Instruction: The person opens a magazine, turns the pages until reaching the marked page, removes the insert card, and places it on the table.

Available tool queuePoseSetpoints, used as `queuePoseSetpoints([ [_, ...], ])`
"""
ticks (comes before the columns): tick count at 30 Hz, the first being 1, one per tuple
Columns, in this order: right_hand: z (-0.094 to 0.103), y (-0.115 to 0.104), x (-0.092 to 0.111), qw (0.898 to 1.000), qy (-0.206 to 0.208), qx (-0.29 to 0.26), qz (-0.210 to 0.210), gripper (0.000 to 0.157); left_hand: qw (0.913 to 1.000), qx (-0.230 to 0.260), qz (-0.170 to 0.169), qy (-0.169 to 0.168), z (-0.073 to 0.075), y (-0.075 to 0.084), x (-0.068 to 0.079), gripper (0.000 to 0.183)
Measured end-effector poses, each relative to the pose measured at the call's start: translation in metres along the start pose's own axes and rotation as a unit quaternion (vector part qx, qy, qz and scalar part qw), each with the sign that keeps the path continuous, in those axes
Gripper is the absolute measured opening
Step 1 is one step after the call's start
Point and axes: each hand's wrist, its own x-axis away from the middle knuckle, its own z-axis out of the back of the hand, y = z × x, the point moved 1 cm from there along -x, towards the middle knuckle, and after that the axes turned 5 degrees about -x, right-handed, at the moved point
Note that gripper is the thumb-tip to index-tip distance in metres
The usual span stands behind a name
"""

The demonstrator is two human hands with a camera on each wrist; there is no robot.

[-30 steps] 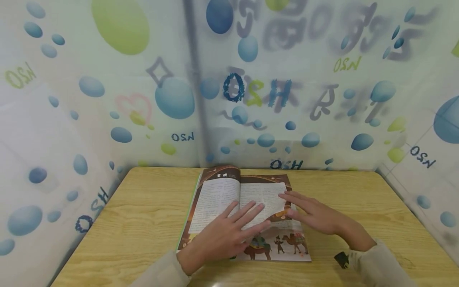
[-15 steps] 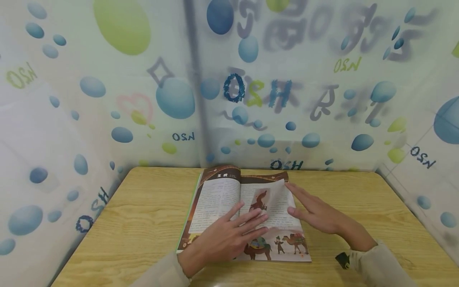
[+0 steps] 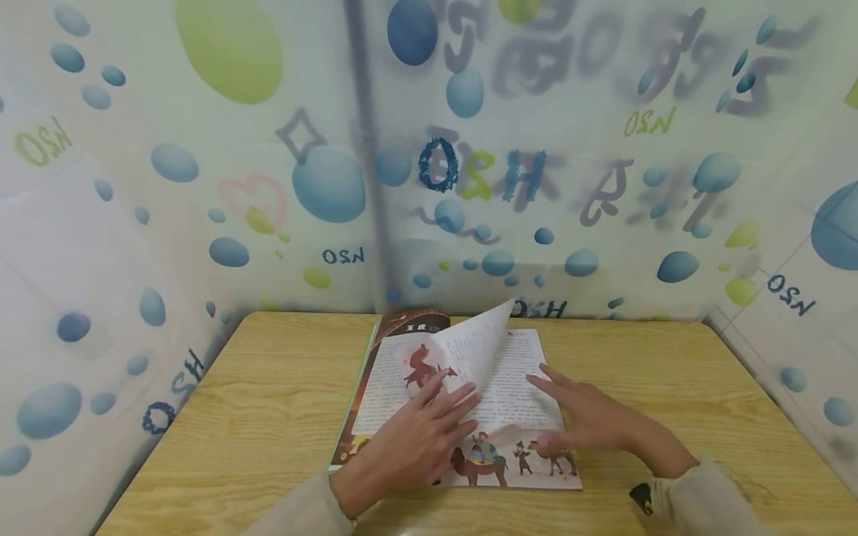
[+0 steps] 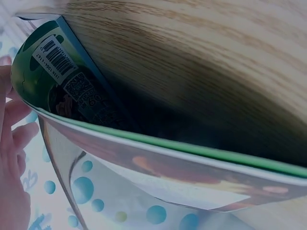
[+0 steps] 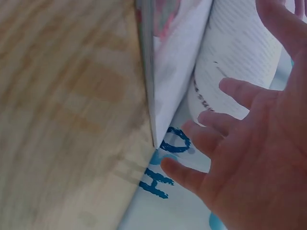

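An open magazine (image 3: 529, 357) lies on the wooden table, with text and camel pictures on its pages. One leaf (image 3: 485, 339) stands half lifted and curls leftward, its top corner pointing up. Across the lower middle of the magazine, my left hand (image 3: 418, 443) rests with fingers extended over the lifted leaf's base. My right hand (image 3: 596, 417) is at the right page edge, fingers spread and holding nothing. The right wrist view shows that hand's spread fingers (image 5: 192, 177) beside the pages. In the left wrist view, the green back cover (image 4: 38, 72) bears a barcode label (image 4: 56, 60).
The table (image 3: 281, 402) extends on both sides of the magazine. A white sheet wall (image 3: 429, 223) with blue and green dots and lettering stands behind it and at both sides. A small black tag (image 3: 641, 497) is by the right sleeve.
The right hand has let go of the leaf and moved slightly down. The leaf has swung up and leftward from the right page, uncovering the page beneath. The left hand has shifted slightly left.
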Motion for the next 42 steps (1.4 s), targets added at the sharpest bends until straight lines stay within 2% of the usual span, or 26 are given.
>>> queuePoseSetpoints([
  [6,-0.006,0.001,0.002,0.999,-0.023,0.018,0.037,0.095,0.9999,0.010,0.004,-0.009,-0.002,-0.001,0.002,0.044],
  [10,-0.010,0.004,0.003,0.999,-0.052,0.000,0.016,0.101,0.9996,0.019,0.013,-0.013,-0.002,-0.001,0.003,0.042],
  [15,-0.013,0.007,0.006,0.997,-0.072,-0.016,0.014,0.103,0.9992,0.031,0.023,-0.010,-0.003,-0.002,0.004,0.042],
  [24,-0.014,0.011,0.007,0.997,-0.070,-0.018,0.025,0.105,0.9978,0.040,0.052,0.007,-0.002,-0.003,0.006,0.035],
  [34,-0.014,0.009,0.009,0.997,-0.071,-0.006,0.026,0.106,0.9943,0.041,0.090,-0.039,-0.004,-0.002,0.008,0.048],
  [42,-0.015,0.009,0.009,0.997,-0.068,-0.008,0.032,0.105,0.9916,0.054,0.115,-0.024,-0.009,-0.004,0.012,0.052],
])
